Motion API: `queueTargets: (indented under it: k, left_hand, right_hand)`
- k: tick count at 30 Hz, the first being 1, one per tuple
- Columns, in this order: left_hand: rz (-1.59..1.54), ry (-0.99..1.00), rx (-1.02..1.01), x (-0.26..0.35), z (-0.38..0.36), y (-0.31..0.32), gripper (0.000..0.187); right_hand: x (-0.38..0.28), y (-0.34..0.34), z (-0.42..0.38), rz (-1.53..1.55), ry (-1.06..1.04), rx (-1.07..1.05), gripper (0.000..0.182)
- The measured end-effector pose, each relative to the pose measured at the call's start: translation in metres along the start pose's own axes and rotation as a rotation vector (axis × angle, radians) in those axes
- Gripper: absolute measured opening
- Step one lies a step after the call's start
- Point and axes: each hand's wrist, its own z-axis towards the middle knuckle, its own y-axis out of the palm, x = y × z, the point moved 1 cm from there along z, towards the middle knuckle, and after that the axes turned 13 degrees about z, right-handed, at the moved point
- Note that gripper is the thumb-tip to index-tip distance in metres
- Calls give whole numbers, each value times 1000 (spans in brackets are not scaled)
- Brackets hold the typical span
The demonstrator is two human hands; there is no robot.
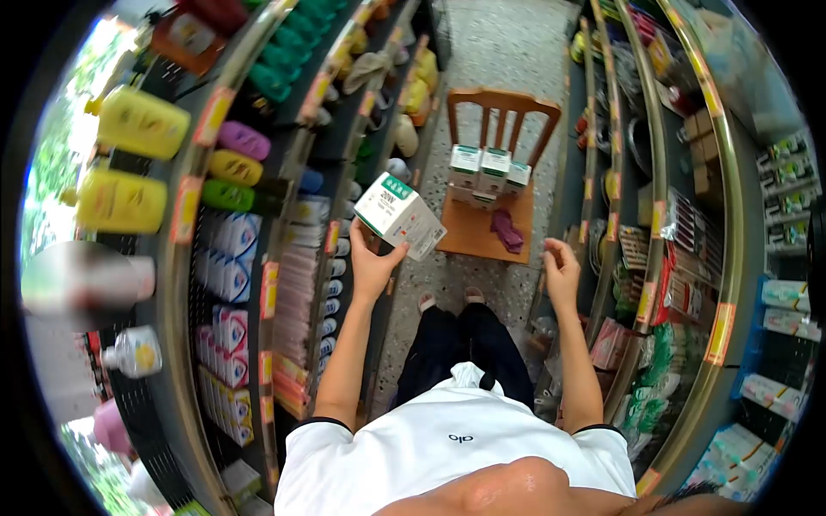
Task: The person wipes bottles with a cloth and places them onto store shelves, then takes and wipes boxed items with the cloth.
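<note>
My left hand (pixel 376 262) grips a white-and-green cardboard box (pixel 399 215) printed "20W", fingers and thumb around its lower end. The box is tilted and held in the air beside the left shelves. On the seat of a wooden chair (pixel 469 244) ahead stand several similar white-and-green boxes (pixel 494 169), grouped near the backrest. A crumpled dark pink cloth or glove (pixel 507 230) lies on the seat's front right. My right hand (pixel 562 273) hovers near the right shelves, apart from the chair, its fingers loosely curled with nothing visible in them.
Left shelves (pixel 198 284) hold yellow bottles (pixel 122 200), soap boxes (pixel 225 335) and other bottles. Right shelves (pixel 727 310) carry packaged goods close to my right arm. The speckled floor (pixel 499 52) runs between them, with the chair standing in the aisle.
</note>
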Motion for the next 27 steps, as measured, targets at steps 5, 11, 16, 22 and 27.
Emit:
queueTargets:
  k: [5,11,16,22,27]
  left_hand:
    - [67,-160,-172,-91,25,68,91]
    - [71,-207,-316,-195,39,155,92]
    - [98,-210,-297,-251,32,220,95]
    - [193,-124,-319,-306,28,280,98]
    - [288,-55,-320,-333,29,324,98]
  right_hand:
    - [80,-3,-38,23,239,51,21]
    - [162,24,-56,-224,331,-10,30]
    - [262,51,12,-433,168,-127,39]
    - [414,63,105,-648,54,-325,66]
    - [473,45,119,-600,148,-519,40]
